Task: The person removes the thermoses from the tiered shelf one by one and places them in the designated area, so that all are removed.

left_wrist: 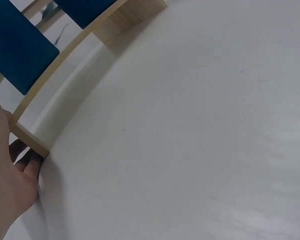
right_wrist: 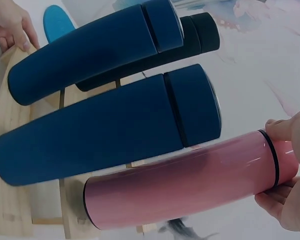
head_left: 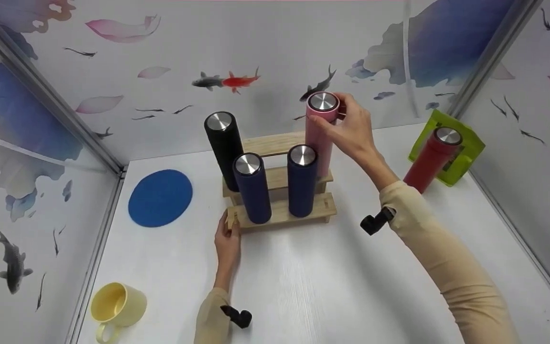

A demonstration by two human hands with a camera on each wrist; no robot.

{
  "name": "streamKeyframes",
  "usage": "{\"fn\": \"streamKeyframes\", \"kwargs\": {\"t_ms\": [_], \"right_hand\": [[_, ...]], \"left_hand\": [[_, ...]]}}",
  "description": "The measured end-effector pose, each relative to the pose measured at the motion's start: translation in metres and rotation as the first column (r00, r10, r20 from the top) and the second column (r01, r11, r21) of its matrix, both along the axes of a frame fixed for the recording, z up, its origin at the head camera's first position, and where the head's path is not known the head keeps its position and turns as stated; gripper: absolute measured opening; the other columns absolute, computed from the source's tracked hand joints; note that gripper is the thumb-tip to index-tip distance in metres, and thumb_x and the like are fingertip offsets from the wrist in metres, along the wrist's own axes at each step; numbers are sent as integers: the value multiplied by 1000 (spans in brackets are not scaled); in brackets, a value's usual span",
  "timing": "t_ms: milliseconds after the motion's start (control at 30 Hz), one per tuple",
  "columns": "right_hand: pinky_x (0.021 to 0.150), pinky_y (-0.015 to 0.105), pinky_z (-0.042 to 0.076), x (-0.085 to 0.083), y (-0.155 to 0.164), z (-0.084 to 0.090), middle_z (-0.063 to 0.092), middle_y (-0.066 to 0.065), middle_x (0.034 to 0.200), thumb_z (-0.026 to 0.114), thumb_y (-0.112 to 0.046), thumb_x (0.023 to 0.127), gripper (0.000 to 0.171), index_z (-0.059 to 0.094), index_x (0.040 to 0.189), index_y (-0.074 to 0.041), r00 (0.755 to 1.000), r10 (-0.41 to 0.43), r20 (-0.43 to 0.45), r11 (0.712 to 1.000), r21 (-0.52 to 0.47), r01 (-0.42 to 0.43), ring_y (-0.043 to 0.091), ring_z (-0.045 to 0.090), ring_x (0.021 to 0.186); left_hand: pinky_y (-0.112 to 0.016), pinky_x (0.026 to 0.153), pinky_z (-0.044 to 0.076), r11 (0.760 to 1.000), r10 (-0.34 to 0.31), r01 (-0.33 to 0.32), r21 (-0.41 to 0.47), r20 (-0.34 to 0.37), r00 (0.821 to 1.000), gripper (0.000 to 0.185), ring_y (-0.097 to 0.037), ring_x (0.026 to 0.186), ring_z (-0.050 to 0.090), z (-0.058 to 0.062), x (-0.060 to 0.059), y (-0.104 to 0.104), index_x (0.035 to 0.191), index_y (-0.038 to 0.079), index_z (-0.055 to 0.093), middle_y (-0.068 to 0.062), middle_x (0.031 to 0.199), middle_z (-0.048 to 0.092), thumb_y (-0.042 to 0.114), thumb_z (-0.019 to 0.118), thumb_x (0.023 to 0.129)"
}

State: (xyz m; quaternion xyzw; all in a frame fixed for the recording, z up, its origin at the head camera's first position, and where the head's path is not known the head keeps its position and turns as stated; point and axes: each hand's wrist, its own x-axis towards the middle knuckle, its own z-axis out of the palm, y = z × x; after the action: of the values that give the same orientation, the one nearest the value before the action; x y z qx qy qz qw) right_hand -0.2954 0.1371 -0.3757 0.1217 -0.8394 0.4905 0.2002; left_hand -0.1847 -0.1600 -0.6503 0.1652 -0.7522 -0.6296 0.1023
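Near its silver-topped cap, a pink thermos flask (head_left: 319,138) is gripped by my right hand (head_left: 354,126). Its base is at the middle step of a wooden tiered rack (head_left: 280,210), at the right end; whether it touches the wood I cannot tell. My left hand (head_left: 227,241) holds the rack's front left corner, thumb on top and fingers at the side panel (left_wrist: 31,141). Two dark blue flasks, a left one (head_left: 252,191) and a right one (head_left: 302,184), stand upright on the front step. Behind them at left stands a black flask (head_left: 222,148).
A red flask (head_left: 428,160) stands at the right, before a lime green object (head_left: 470,148). A blue round mat (head_left: 160,198) lies left of the rack. The yellow mug (head_left: 132,306) is at the front left. Printed panels (head_left: 265,43) wall the white table (head_left: 294,286).
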Motion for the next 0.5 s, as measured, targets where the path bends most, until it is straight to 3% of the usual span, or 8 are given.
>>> {"fn": "streamKeyframes", "kwargs": {"t_ms": [133, 233, 267, 467, 500], "right_hand": [[101, 40, 52, 1, 10, 3, 66, 20, 126, 82, -28, 85, 66, 55, 136, 4, 1000, -29, -3, 1000, 9, 29, 28, 65, 114], [101, 39, 52, 2, 18, 4, 67, 18, 126, 82, -30, 85, 66, 56, 136, 2, 998, -62, -12, 998, 10, 62, 28, 65, 115], [102, 39, 52, 2, 20, 3, 67, 18, 126, 82, -31, 85, 65, 56, 135, 2, 997, -74, -19, 997, 8, 75, 28, 65, 114], [98, 39, 53, 1, 36, -1, 70, 15, 122, 83, -33, 84, 64, 60, 133, 2, 986, -142, -88, 990, -19, 141, 25, 66, 109], [98, 39, 54, 1, 39, -1, 70, 15, 121, 83, -33, 84, 64, 61, 132, 2, 984, -150, -94, 989, -25, 148, 25, 66, 108]], "left_hand": [[-28, 92, 47, 1000, -5, 5, -5, -10, 1000, 54, -25, 119, 56, 1, 0, -1, 156, 13, 40, -15, 160, 40, 23, 54, 105], [-23, 89, 47, 1000, -3, 3, -2, -18, 1000, 53, -23, 116, 56, 1, -1, -2, 156, 13, 40, -15, 159, 41, 22, 54, 105], [-22, 88, 47, 1000, -10, 10, 3, -15, 1000, 54, -22, 114, 57, 6, 1, -2, 156, 11, 40, -17, 159, 42, 21, 54, 105], [-20, 84, 48, 1000, -18, 19, 23, -13, 1000, 55, -20, 102, 59, 5, 2, -1, 157, 12, 38, -18, 158, 42, 25, 54, 106], [-20, 85, 48, 1000, -15, 15, 22, -18, 1000, 55, -20, 101, 59, -1, 0, -1, 157, 13, 38, -17, 158, 42, 27, 54, 106]]}}
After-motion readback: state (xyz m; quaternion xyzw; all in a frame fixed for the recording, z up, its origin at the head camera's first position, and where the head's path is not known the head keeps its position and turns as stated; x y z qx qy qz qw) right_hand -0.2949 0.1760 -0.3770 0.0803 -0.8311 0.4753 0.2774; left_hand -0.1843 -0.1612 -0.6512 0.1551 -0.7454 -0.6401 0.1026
